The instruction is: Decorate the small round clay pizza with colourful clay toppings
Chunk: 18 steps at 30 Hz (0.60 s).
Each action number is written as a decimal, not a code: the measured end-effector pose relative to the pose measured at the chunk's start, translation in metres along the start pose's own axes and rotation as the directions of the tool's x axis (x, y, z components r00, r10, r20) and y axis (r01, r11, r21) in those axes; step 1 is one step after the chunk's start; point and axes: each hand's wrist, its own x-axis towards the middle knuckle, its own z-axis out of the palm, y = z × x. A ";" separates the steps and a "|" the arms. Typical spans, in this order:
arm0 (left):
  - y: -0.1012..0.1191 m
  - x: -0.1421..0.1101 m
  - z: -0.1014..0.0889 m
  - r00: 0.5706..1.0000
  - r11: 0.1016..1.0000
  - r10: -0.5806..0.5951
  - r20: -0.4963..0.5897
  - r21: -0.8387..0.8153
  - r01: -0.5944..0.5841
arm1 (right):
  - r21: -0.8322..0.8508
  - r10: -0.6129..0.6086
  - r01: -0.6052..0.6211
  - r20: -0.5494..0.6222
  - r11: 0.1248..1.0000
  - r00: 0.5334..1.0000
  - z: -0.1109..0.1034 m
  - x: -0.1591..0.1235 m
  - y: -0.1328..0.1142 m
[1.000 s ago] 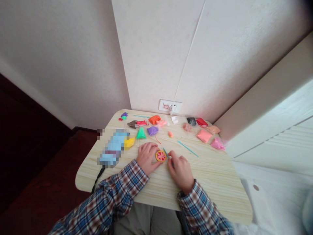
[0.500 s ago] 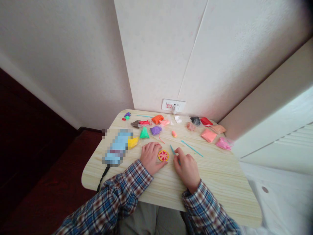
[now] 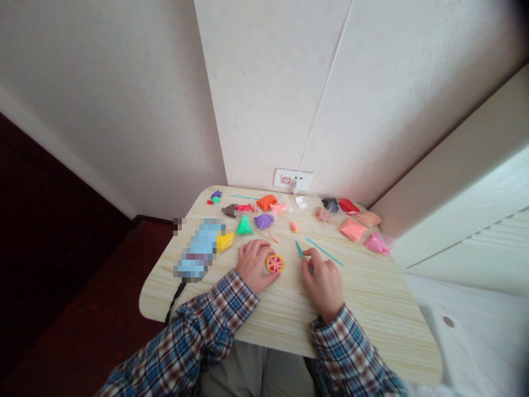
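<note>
A round clay disc, yellow-rimmed with red and pink wedges like a citrus slice, lies on the table. My left hand curves around its left side, thumb at the lower edge and fingers above, steadying it. In my right hand is a blue clay knife, gripped with its pointed blade angled up and left, apart from the disc. Beyond the hands lie a small pink-and-yellow clay piece and a thin orange-red clay strand. A second blue modelling tool rests behind my right hand.
Bags of coloured clay lie along the back, among them green, purple, orange and pink. A pixelated blue object with a black strap is at left. Small clay grapes sit in the far left corner.
My right hand has moved a little to the right with the clay knife, away from the disc. My left hand and the disc have shifted very slightly left.
</note>
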 end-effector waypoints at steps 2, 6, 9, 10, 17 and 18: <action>0.000 0.001 -0.001 1.000 1.000 0.012 -0.003 -0.004 -0.012 | 0.013 -0.030 0.030 0.016 0.999 0.999 0.000 0.001 0.000; 0.000 0.002 -0.002 0.999 0.996 0.044 -0.022 -0.077 -0.046 | 0.021 -0.049 0.049 -0.006 0.999 0.999 -0.001 0.003 -0.003; -0.001 0.003 -0.001 0.999 0.965 0.047 -0.023 -0.257 -0.051 | -0.011 -0.019 0.018 -0.061 1.000 0.998 -0.002 0.002 -0.005; -0.002 0.004 -0.001 0.999 0.943 0.036 -0.018 -0.331 -0.040 | 0.005 -0.013 0.013 -0.079 1.000 0.997 -0.003 0.002 -0.006; 0.005 0.029 -0.006 0.998 0.640 -0.062 0.017 -0.767 0.053 | 0.519 -0.120 0.116 -0.025 0.847 0.992 -0.018 0.034 -0.016; 0.007 0.035 -0.009 0.998 0.582 -0.064 0.017 -0.812 0.051 | 0.577 -0.121 0.106 -0.012 0.810 0.993 -0.021 0.043 -0.017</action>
